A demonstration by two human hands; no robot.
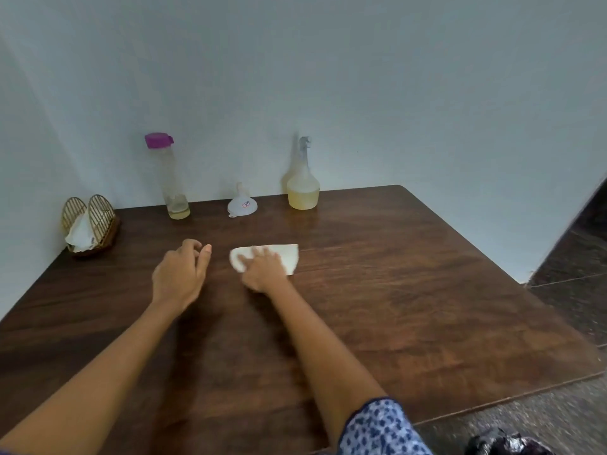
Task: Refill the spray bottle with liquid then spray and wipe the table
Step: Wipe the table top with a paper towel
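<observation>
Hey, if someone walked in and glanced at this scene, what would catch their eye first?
The right hand presses a white paper napkin flat on the middle of the dark wooden table, with the left hand beside it holding nothing. Along the back edge stand a tall clear bottle with a purple cap, a small white funnel and a spray bottle of yellowish liquid; a wire napkin holder sits at the far left.

Bare left grip (180, 278) and right grip (263, 273), bare forearms (108, 366), right short sleeve (377, 430) white with blue blotchy print, dark hem.
</observation>
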